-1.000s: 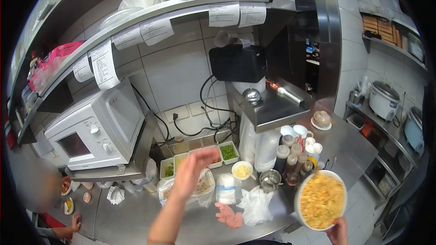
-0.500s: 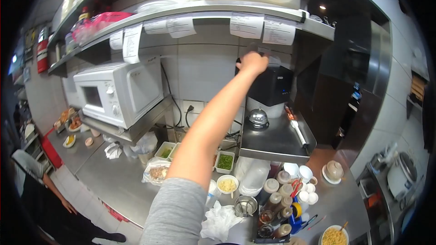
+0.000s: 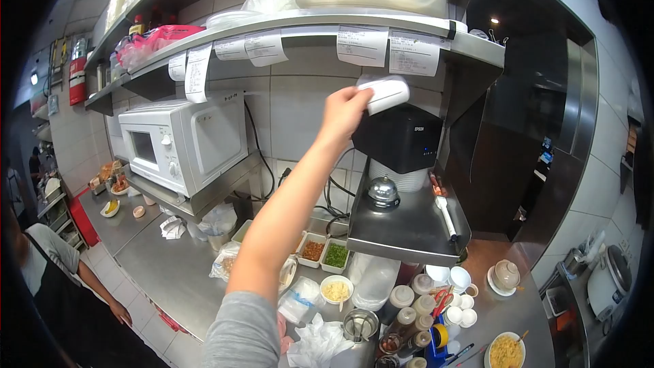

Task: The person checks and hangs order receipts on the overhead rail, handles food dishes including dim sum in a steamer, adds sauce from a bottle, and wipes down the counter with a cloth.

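My left hand (image 3: pixel 345 114) is raised in front of the wall, its fingers pinched on the edge of a curled white paper receipt (image 3: pixel 388 94). The receipt hangs above the top of a black Epson receipt printer (image 3: pixel 402 138); whether it still touches the printer I cannot tell. A stack of white ridged bowls or lids (image 3: pixel 398 177) supports the printer on a steel stand (image 3: pixel 409 232). My right hand is out of view.
Printed slips (image 3: pixel 413 54) hang from the steel shelf (image 3: pixel 286 22) above. A call bell (image 3: pixel 383 192) is on the stand. Left stands a white microwave (image 3: pixel 204 140). Sauce bottles (image 3: pixel 407 320) and ingredient tubs (image 3: pixel 336 254) crowd the counter. Another person (image 3: pixel 61 266) stands at the far left.
My left hand has drawn back left and slightly down from the printer top, and the white receipt now shows in its fingers. The view has shifted slightly. The other person appears nearer.
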Available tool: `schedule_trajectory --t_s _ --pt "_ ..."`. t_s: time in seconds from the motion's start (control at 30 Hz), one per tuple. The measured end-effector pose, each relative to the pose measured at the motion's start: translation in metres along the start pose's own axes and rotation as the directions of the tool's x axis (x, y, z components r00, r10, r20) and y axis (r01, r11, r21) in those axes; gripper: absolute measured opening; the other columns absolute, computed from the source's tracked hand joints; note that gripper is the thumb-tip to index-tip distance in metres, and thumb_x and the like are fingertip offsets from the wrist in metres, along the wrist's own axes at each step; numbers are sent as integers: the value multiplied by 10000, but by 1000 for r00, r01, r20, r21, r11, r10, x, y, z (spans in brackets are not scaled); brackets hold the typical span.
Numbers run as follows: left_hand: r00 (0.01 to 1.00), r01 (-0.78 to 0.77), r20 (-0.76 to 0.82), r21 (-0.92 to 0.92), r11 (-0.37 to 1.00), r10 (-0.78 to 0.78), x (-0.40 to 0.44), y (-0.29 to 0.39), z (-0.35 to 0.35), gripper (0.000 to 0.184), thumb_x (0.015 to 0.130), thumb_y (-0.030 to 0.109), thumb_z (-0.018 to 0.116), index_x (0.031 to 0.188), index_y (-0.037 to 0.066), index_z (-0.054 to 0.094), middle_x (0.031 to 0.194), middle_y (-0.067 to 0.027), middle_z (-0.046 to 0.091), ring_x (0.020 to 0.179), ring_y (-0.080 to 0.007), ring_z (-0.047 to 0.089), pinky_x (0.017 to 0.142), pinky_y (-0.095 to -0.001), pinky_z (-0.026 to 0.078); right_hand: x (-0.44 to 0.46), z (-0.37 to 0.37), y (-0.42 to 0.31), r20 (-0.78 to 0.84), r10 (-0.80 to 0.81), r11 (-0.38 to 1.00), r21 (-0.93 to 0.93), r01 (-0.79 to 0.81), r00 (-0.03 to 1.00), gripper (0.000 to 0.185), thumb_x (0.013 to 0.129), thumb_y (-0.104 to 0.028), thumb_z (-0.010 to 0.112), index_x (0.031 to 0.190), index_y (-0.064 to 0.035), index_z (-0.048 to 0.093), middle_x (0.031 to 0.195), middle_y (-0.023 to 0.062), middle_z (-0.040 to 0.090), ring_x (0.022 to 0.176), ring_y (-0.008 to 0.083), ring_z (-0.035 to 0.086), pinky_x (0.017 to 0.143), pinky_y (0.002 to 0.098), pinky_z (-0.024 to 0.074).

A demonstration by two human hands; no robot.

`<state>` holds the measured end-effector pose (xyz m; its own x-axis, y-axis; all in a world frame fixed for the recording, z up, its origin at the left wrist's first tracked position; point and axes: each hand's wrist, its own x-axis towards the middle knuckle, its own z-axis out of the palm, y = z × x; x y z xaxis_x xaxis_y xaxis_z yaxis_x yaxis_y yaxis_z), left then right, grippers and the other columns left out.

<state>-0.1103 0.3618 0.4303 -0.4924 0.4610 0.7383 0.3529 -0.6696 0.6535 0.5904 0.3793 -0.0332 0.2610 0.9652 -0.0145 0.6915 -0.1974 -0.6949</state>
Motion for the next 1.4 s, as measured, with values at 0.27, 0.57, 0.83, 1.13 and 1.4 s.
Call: schedule_trajectory --t_s 0.27,0.57,0.83,1.13,1.4 --pt "960 235 227 -354 905 -161 -178 16 -101 115 849 122 584 773 39 563 869 -20 584 771 -92 538 718 -243 439 -172 -9 -424 216 -946 290 898 331 243 335 836 -103 509 1115 80 536 1038 182 611 966 240 592 811 332 479" --pt "916 344 327 -340 875 -233 -276 33 -209 56 820 14 588 771 -10 574 1070 -132 549 1003 -175 516 869 -302 396 -133 3 -709 -602 -711 -96 596 798 364 608 802 -323 690 1208 20 396 1105 162 488 1019 189 495 877 293 403" --pt "772 615 124 -397 682 -624 -365 28 -331 102 835 51 572 735 31 570 992 -20 563 823 -72 490 695 -203 372 -72 14 -681 -535 -754 -146 702 697 380 399 893 -79 555 1242 17 387 1159 139 523 1088 187 508 923 299 397" --pt "681 577 -346 -289 764 -646 -398 46 -441 93 825 59 555 735 47 573 947 -8 578 740 -47 489 594 -178 356 -384 295 -614 549 -777 474 832 288 -307 325 766 -67 675 1074 13 605 997 91 607 978 177 537 866 291 406" --pt "654 377 -577 -314 872 -490 -442 64 -517 55 776 10 561 790 -41 578 1003 -120 563 944 -211 545 856 -336 410 -517 584 -722 570 -761 398 788 470 -311 539 690 -105 757 1175 -43 528 1081 85 585 1010 168 547 849 296 453"
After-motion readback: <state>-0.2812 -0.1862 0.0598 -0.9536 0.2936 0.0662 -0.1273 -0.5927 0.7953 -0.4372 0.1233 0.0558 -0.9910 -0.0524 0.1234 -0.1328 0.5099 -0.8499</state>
